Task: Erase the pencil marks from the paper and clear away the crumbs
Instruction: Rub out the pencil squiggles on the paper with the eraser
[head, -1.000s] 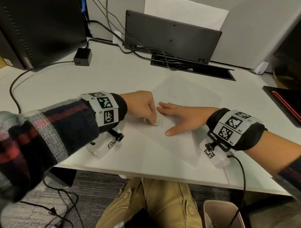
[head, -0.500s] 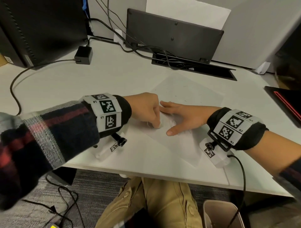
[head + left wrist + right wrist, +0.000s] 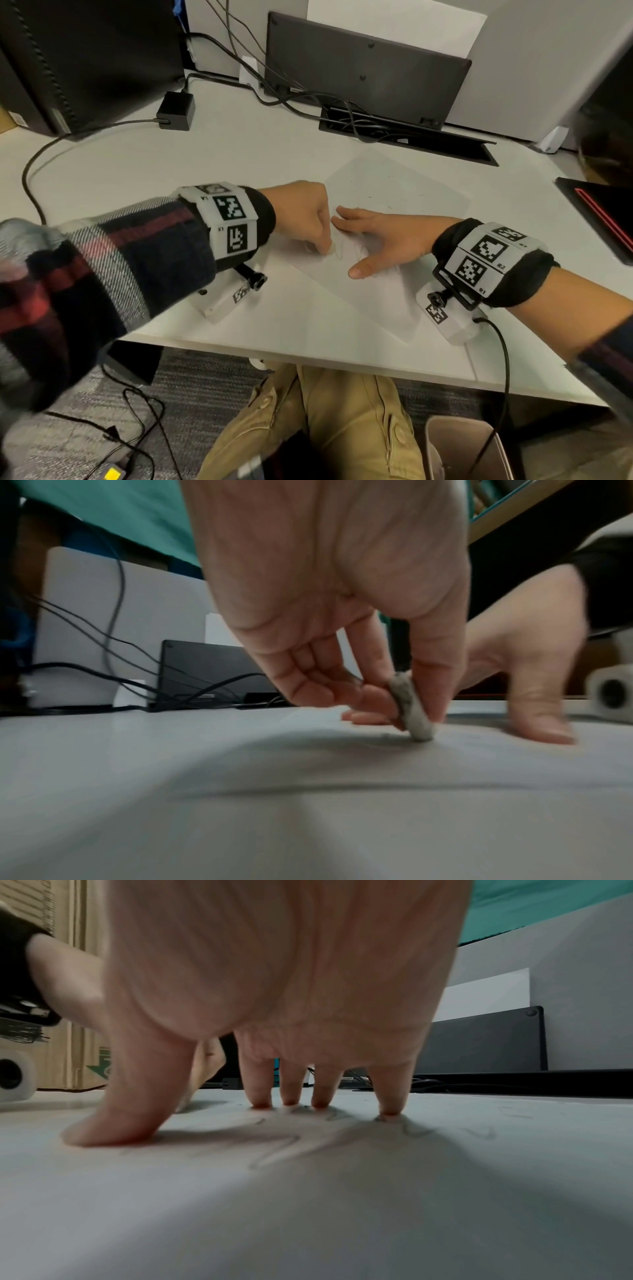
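A white sheet of paper (image 3: 383,212) lies at an angle on the white desk (image 3: 137,171). Faint pencil marks (image 3: 274,1148) run across it under and beside my right hand. My left hand (image 3: 305,219) pinches a small grey eraser (image 3: 411,710) between thumb and fingers, its lower end pressed on the paper. My right hand (image 3: 373,240) lies flat on the sheet just right of the eraser, fingers spread, its fingertips (image 3: 390,1110) and thumb pressing the paper down. A few dark crumbs (image 3: 390,207) dot the sheet's far part.
A dark monitor back (image 3: 363,82) and a cable tray with wires (image 3: 404,137) stand at the desk's rear. A black power adapter (image 3: 176,109) sits back left, a black and red item (image 3: 606,219) at the right edge. A bin (image 3: 462,448) stands below the desk's front edge.
My left hand has shifted slightly back and forth with the eraser on the paper, beside the right fingers. The right hand has stayed flat on the sheet.
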`<move>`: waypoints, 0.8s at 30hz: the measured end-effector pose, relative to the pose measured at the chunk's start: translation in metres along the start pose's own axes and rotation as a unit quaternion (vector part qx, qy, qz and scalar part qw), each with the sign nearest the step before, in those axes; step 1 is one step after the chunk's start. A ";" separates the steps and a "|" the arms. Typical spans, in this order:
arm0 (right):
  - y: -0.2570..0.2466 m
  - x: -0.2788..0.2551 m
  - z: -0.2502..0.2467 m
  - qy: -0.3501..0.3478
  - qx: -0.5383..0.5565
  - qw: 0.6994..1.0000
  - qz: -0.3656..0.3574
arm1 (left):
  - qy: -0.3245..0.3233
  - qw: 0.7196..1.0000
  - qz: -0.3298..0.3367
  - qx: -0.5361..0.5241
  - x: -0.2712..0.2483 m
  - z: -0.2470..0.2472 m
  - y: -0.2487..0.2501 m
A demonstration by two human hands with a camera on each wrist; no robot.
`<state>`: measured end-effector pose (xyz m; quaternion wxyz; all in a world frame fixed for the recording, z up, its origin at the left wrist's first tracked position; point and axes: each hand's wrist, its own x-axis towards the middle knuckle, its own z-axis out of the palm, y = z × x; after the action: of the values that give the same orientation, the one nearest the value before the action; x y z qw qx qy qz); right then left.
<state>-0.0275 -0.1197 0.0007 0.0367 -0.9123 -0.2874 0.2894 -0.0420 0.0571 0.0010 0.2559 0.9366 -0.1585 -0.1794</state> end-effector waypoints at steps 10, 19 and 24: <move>0.000 -0.001 -0.001 0.002 0.004 1.000 0.000 | -0.021 1.000 0.017 0.002 -0.003 0.002 -0.002; 0.002 0.001 0.000 0.002 0.008 1.000 -0.001 | -0.017 1.000 0.024 0.008 -0.003 0.002 0.001; 0.002 0.000 0.000 0.005 0.009 1.000 -0.001 | -0.003 1.000 0.014 0.012 -0.001 0.000 -0.001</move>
<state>-0.0266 -0.1209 -0.0001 0.0463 -0.9132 -0.2852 0.2873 -0.0424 0.0584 0.0011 0.2467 0.9368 -0.1744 -0.1764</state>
